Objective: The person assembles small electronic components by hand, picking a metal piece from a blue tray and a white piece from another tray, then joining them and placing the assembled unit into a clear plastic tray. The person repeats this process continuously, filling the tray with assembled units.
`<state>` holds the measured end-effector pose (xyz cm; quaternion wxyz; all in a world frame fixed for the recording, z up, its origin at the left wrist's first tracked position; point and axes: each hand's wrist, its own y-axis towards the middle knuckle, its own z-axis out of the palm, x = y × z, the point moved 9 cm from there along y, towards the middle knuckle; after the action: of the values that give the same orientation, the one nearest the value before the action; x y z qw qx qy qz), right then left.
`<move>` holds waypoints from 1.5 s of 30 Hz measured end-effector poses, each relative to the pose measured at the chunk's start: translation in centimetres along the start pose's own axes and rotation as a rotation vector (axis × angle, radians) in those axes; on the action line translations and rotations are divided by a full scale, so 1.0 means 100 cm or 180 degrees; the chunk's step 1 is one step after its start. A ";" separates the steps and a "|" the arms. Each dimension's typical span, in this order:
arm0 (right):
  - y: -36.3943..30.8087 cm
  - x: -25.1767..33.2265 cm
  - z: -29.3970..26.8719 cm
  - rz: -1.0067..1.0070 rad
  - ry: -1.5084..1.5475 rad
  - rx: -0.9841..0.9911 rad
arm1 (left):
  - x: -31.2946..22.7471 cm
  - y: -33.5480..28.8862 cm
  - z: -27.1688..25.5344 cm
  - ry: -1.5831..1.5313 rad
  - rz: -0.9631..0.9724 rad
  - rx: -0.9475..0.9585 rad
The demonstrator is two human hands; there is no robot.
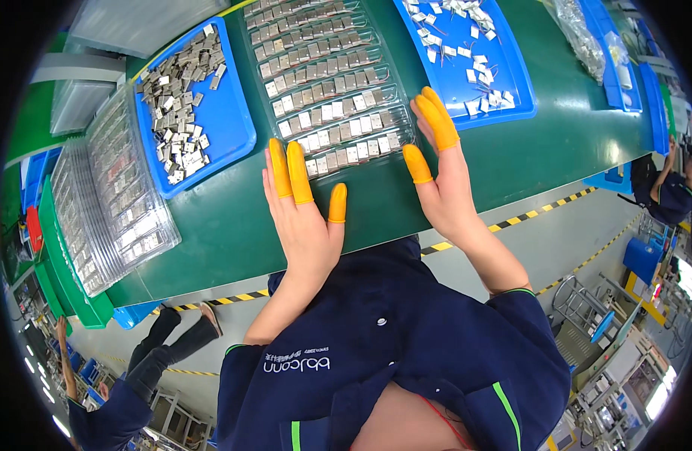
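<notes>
A clear plastic tray [395, 81] lies on the green table in front of me, filled with rows of small silvery metal connectors [352, 155]; thin wires show along its right side. My left hand [304, 229] rests at the tray's near left corner, fingers stretched and apart. At the near right corner is my right hand [447, 184], its fingers straight and the thumb spread. Yellow finger cots cover the thumb and two fingers of the left hand, and the thumb and fingertips of the right. Neither hand grips anything; whether the fingertips touch the tray rim, I cannot tell.
Left of the tray sits a blue bin [231, 124] of loose metal pieces. Beyond it stand stacked clear trays [116, 195]. Another blue bin [511, 79] at right holds white-and-silver pieces with wires. The green table [383, 203] ends before my body. Other people are farther off.
</notes>
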<state>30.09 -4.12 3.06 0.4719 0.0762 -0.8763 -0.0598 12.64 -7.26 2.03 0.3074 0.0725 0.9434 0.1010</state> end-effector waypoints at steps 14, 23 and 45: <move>-0.032 -0.002 -0.016 -0.0102 -0.0824 -0.0890 | -0.052 0.010 0.026 0.0149 0.0955 0.0800; -0.025 0.005 -0.011 -0.0570 -0.1458 -0.0871 | -0.055 0.011 0.053 0.0239 0.1111 0.1013; -0.021 -0.002 -0.011 -0.0507 -0.1239 -0.0761 | 0.015 0.002 -0.012 0.0168 0.0065 -0.0037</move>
<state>31.26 -6.16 3.11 0.2936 0.0756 -0.9286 -0.2137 10.79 -6.91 2.19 0.2818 0.0777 0.9498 0.1115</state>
